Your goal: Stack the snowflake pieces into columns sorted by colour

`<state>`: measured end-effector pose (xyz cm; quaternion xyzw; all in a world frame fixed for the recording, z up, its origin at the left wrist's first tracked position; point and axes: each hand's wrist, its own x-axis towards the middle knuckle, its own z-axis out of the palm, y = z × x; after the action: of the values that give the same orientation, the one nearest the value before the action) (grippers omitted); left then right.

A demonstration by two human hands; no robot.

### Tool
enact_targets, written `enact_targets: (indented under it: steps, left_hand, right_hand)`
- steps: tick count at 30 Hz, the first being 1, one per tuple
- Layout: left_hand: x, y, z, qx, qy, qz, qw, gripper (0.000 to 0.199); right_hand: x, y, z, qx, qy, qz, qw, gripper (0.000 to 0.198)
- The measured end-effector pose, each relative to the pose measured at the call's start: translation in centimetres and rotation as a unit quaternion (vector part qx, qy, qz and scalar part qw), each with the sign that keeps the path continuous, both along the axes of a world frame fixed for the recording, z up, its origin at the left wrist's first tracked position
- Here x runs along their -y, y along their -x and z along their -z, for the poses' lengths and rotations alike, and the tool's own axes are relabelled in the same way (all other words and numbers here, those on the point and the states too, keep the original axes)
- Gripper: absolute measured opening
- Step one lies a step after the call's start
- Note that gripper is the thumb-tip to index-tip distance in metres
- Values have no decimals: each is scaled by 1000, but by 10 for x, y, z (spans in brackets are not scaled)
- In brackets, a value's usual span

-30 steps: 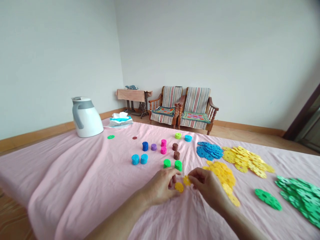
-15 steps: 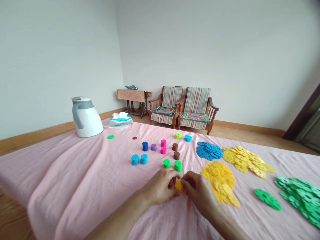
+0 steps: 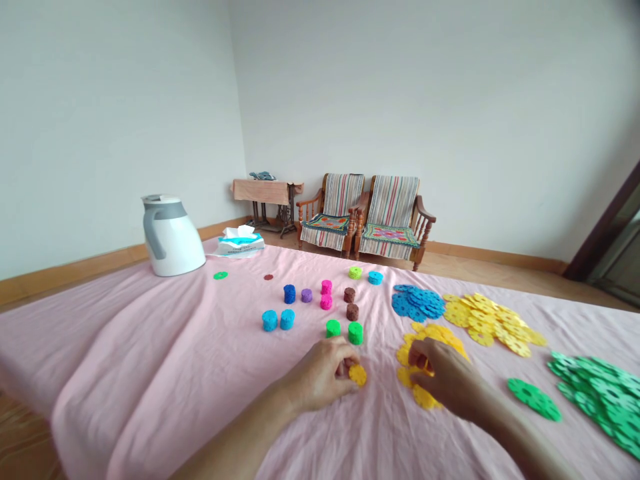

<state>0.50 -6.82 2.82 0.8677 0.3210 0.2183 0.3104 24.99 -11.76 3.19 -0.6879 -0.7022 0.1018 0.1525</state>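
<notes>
- Grip of the left hand (image 3: 320, 373), in the head view, is pinched closed on a yellow disc (image 3: 357, 375). I cannot tell if more discs hide behind it.
- The right hand (image 3: 443, 373) is over the near yellow pile (image 3: 425, 398) with bent fingers. I cannot tell if its grip has a disc.
- If the left grip got loose, the yellow disc could tip and fall.
- If the right hand pressed hard, the yellow pile could slide apart, because flat discs look slippery. Two could come up together.
- The green stacks (image 3: 355, 333) are just past the left hand, so a bump could knock them over.
- A pink cloth (image 3: 215, 360) covers the counter (image 3: 125, 400). It has folds, and a fold could make a stack lean.
- A jug (image 3: 175, 243) and tissues (image 3: 240, 241) stand at the far left, well apart from the hands.
- Behind are two chairs (image 3: 393, 207), a small table (image 3: 260, 191), pale walls (image 3: 400, 87) and a brown floor (image 3: 465, 257).
</notes>
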Motion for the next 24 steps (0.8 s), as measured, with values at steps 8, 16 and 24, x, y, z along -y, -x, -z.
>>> enact_targets:
  steps: [8, 16, 24]
  left_hand:
    - [0, 1, 0, -1, -1, -3, 1000, 25]
    - [1, 1, -5, -1, 21, -9, 1000, 27]
    - [1, 2, -5, -12, 19, -10, 1000, 23]
  right_hand:
    - [5, 11, -4, 24, 31, -20, 999, 15]
    - [5, 10, -7, -1, 37, -40, 999, 22]
    - [4, 10, -11, -7, 44, -65, 997, 21]
